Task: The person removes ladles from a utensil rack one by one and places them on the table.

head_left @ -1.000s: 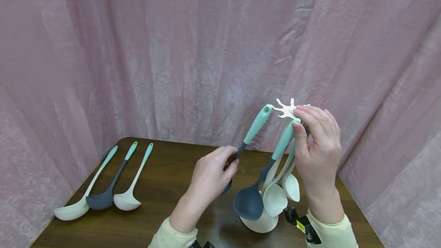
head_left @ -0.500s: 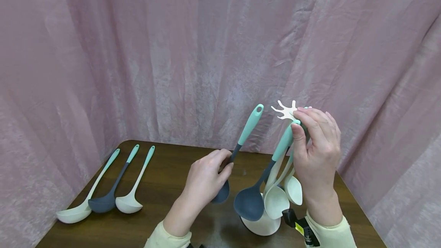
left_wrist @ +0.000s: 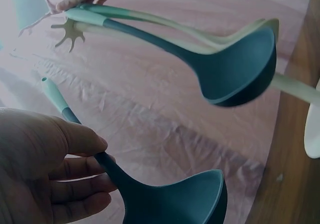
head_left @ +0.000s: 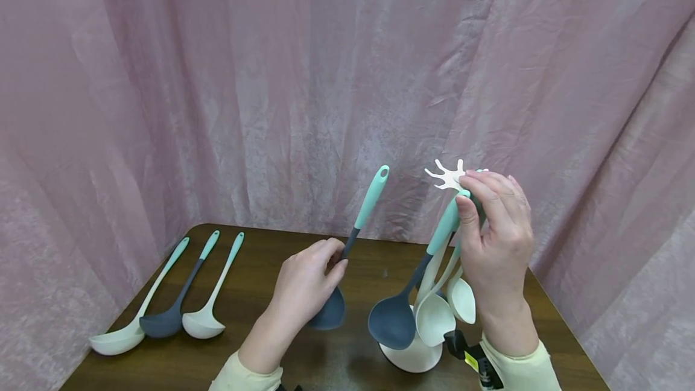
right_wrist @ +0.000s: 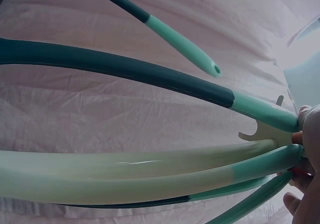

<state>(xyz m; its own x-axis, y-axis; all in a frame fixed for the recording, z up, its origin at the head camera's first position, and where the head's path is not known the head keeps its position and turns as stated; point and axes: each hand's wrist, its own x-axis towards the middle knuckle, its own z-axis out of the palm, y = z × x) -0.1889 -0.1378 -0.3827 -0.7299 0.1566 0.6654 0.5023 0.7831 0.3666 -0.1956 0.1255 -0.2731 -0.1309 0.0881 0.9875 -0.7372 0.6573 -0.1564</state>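
Note:
My left hand (head_left: 306, 279) pinches a dark blue ladle (left_wrist: 170, 199) by its lower shaft. The ladle's mint handle points up, its hole away from the hooks. My right hand (head_left: 496, 228) grips the top of a white utensil stand (head_left: 448, 177), fingers over the hooked crown and thumb at the upper end of a mint handle. That handle belongs to a second dark ladle (head_left: 391, 321) hanging on the stand. Beside it hang several other utensils, including a white ladle (head_left: 434, 320). My right fingers partly hide the crown and handle ends.
Three ladles lie side by side at the table's left: a white ladle (head_left: 116, 341), a dark ladle (head_left: 163, 322) and another white ladle (head_left: 203, 323). The stand's round white base (head_left: 412, 359) rests on the brown table (head_left: 260, 294). Pink curtains (head_left: 326, 95) rise behind.
My left hand has moved left with the dark ladle, whose handle end was at a hook of the stand and is now apart from it. My right hand stays on the crown.

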